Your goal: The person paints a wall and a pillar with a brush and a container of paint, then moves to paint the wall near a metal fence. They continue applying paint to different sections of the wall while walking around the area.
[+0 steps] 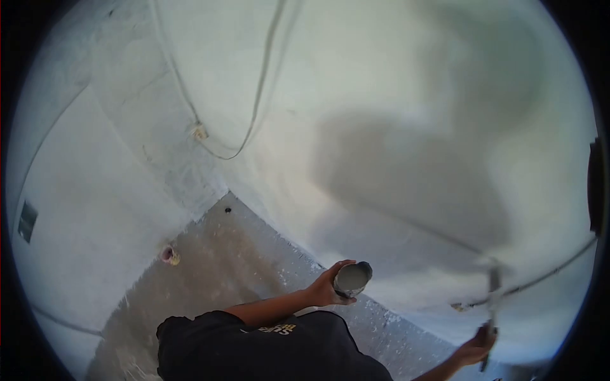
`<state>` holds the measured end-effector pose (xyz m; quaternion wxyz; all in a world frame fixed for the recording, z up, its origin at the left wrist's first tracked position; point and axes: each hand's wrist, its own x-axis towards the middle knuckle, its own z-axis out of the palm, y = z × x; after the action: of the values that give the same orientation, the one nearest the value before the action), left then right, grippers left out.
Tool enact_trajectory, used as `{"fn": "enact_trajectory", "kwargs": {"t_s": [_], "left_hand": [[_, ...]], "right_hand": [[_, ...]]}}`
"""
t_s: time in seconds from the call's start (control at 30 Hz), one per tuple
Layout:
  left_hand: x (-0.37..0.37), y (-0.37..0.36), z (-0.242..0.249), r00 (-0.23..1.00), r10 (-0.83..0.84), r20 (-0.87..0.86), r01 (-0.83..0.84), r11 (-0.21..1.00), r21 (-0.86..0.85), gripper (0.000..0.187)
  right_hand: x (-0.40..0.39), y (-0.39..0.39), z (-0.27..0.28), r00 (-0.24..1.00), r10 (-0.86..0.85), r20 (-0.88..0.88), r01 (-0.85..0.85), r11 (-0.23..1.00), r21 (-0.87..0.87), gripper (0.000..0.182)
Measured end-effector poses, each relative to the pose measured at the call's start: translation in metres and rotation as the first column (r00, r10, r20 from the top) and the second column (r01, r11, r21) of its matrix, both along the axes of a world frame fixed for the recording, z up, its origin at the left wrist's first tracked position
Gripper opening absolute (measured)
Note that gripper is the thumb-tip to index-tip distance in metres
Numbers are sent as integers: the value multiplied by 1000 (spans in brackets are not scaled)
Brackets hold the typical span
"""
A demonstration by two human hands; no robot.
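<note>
The left hand [325, 289] keeps a clenched grip on a small cup [352, 279] of grey plaster above the concrete floor [222, 254], while the right hand [478, 346] grasps a blurred trowel [494, 298] against the pale plastered wall [394, 127].

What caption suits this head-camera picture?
Left hand holds a cup of grey paste; right hand presses a blade to the wall.

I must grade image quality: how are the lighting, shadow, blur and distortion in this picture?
Head view: strong fisheye, black corners, walls bent; soft, even light; a broad shadow lies on the wall; the tool in the right hand is motion-blurred; the left hand and cup are fairly sharp.
</note>
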<state>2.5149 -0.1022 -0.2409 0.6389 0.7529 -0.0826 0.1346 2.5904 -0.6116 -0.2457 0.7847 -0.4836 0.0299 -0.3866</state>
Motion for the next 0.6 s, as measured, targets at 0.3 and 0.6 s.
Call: {"fn": "enact_trajectory", "kwargs": {"t_s": [0.3, 0.6], "left_hand": [[-119, 165, -33, 933, 361, -6, -359, 930, 83, 99], [-293, 340, -72, 604, 796, -32, -769, 593, 239, 101]], "right_hand": [[4, 336, 32, 809, 507, -299, -507, 858, 82, 35], [18, 519, 13, 776, 530, -341, -566, 824, -7, 34]]}}
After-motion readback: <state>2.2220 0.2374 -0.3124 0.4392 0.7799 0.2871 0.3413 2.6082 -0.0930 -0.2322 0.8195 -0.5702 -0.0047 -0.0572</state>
